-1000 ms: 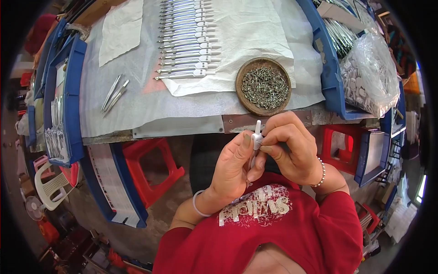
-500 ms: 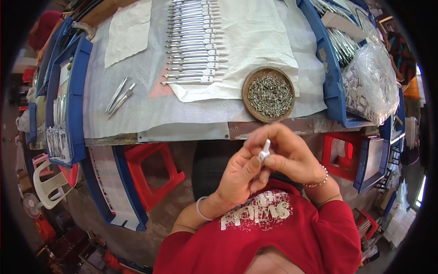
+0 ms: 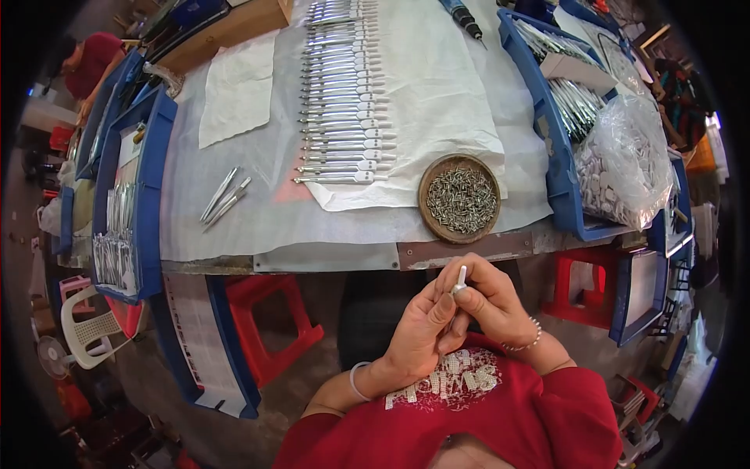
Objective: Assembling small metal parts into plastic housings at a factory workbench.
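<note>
Pale lettering (image 3: 445,381) marks the red shirt (image 3: 539,418). Nearer than the bowl (image 3: 424,213), left hand (image 3: 416,334) and right hand (image 3: 494,303) clamp fingers around a white piece (image 3: 462,276), tip up. Left of the bowl lie silver tools (image 3: 340,121).

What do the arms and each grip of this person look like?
Short red sleeves leave the forearms uncovered. The left grip is a bare hand with a plain, pale bangle at the wrist; the right grip is likewise ungloved, with a bracelet of small, light beads. No cables show.
</note>
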A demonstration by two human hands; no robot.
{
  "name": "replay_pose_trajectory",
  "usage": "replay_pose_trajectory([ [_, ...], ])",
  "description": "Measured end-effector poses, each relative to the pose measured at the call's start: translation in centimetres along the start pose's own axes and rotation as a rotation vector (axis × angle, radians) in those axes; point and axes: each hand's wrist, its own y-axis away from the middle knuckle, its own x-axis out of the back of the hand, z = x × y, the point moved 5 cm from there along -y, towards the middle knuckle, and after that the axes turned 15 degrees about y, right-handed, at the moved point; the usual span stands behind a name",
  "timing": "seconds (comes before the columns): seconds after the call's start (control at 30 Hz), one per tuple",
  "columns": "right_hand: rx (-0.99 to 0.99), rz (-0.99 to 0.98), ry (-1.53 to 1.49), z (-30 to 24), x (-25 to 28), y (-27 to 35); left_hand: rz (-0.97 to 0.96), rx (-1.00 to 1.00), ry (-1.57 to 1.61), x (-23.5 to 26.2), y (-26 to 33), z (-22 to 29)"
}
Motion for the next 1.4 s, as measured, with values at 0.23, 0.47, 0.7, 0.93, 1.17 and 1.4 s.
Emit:
replay_pose_trajectory([
  [0.23, -0.1, 0.187, 0.373, -1.4, 4.6, -1.2, -0.03, 0.108, 0.045, 0.3, 0.0, 0.3],
  [0.47, 0.125, 0.312, 1.056, -2.8, 9.0, -4.0, -0.037, 0.08, 0.042, 0.2, 0.0, 1.0],
  [0.7, 0.211, 0.112, 1.443, -1.8, 6.7, -6.7, -0.033, 0.061, 0.029, 0.3, 0.4, 1.2],
  [0.93, 0.195, 0.064, 1.584, -1.0, 6.2, -7.4, -0.024, 0.048, 0.033, 0.5, 0.3, 1.6],
  [1.17, 0.17, 0.136, 1.419, -1.9, 7.3, -6.9, -0.035, 0.087, 0.089, 0.8, 0.1, 1.7],
  [1.4, 0.208, 0.111, 0.749, -4.4, 4.5, -3.9, -0.037, 0.078, 0.18, 1.5, -0.4, 1.9],
])
